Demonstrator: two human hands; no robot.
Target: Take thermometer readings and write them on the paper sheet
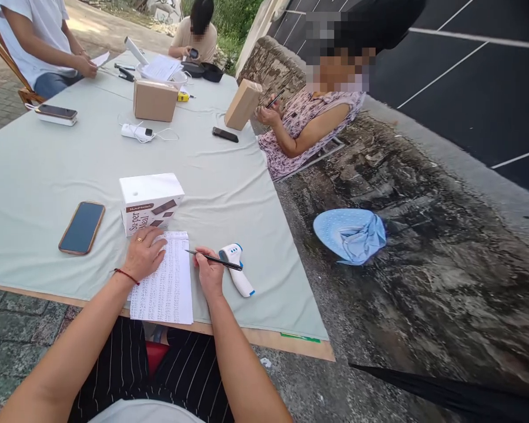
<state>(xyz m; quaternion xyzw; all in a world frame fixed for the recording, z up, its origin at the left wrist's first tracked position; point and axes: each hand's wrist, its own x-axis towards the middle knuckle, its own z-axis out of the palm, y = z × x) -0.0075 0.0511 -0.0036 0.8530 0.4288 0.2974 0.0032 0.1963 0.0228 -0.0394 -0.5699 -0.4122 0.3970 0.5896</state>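
My left hand [145,255] lies flat on a stack of printed sheets [171,294] at the table's near edge, fingers stretched toward a white box [152,191] with brown pictures and lettering. Between the fingers of my right hand [209,273] is a slim black pen [223,260]; its tip points left, over the sheets' right edge. Just right of that hand rests a white and blue infrared thermometer [238,270], partly behind the pen. A dark-screened phone [82,228] lies on the cloth, left of the white box.
Farther along the cloth-covered table [92,158] stand a brown cardboard box [155,101] and a tilted box [242,104]. Nearby lie a white device with a cable [136,132] and a black phone [224,135]. Several people sit around it. A blue hat [350,235] lies on the stone at right.
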